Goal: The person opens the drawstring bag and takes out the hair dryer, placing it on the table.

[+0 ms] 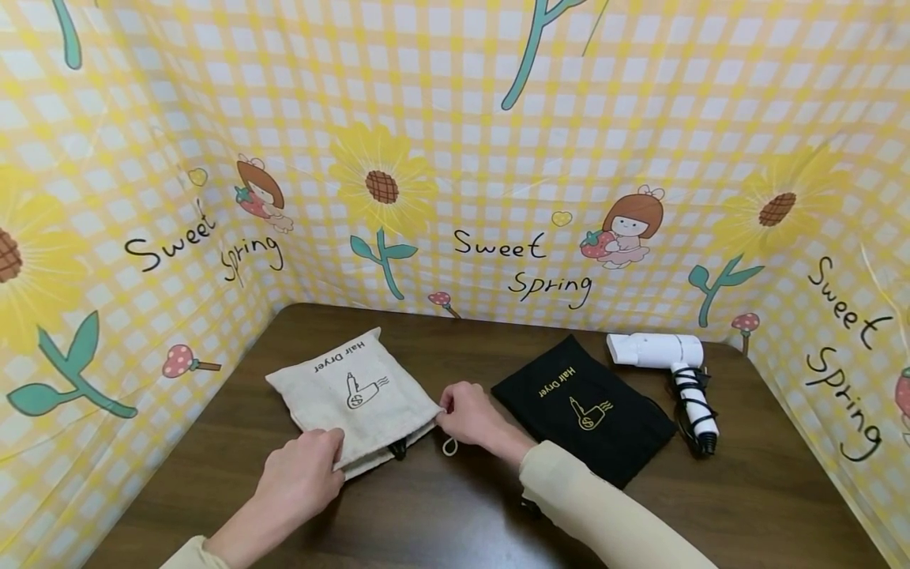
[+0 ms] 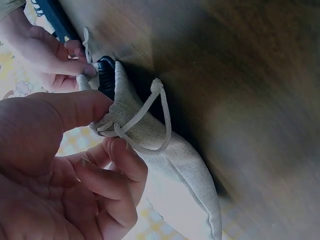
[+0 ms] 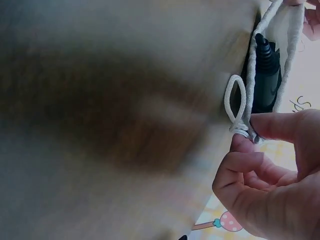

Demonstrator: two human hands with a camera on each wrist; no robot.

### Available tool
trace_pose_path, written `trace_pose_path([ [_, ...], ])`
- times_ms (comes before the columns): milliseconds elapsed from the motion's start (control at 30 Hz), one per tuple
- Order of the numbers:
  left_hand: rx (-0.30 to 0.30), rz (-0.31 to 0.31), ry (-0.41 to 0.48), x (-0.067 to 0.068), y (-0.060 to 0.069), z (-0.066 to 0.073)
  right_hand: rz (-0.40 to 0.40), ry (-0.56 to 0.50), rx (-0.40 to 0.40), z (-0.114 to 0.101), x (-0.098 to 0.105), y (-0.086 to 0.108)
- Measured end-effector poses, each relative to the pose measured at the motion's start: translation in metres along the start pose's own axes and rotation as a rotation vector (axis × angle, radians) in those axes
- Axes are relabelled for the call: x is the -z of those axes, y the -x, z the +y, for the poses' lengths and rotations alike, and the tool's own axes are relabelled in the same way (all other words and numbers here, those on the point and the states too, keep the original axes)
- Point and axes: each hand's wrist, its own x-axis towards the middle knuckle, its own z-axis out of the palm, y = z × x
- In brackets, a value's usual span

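A light grey cloth drawstring bag (image 1: 370, 399) printed "Hair Dryer" lies on the table, its mouth towards me. My left hand (image 1: 302, 472) pinches the left corner of the mouth between thumb and fingers. At the opposite corner, my right hand (image 1: 472, 415) pinches the edge beside a small loop of drawstring (image 3: 235, 100). Through the gap in the mouth a black handle end with a ribbed cord sleeve (image 3: 267, 70) shows; the rest of that object is hidden inside. Another drawstring loop (image 2: 162, 120) hangs by my left fingers.
Right of the bag lies a flat black cloth bag (image 1: 576, 411), also printed "Hair Dryer", partly under my right forearm. Beyond it is a white hair dryer (image 1: 657, 350) with its black cord wound round the handle. A yellow checked cloth (image 1: 455, 158) surrounds the brown table (image 1: 455, 506).
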Motion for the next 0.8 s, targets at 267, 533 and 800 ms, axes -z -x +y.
trace_pose_path([
  [267,0.021,-0.021,0.019,-0.0008,0.0012,-0.0029,-0.006,-0.023,-0.059,-0.0005,0.0017,0.0006],
  [533,0.021,-0.045,0.037,0.0000,-0.0010,-0.0014,-0.017,-0.007,-0.104,-0.0039,0.0040,-0.0024],
  [800,-0.036,-0.094,0.033,0.0002,-0.0015,0.0041,-0.004,-0.039,-0.087,0.0013,0.0051,-0.0021],
])
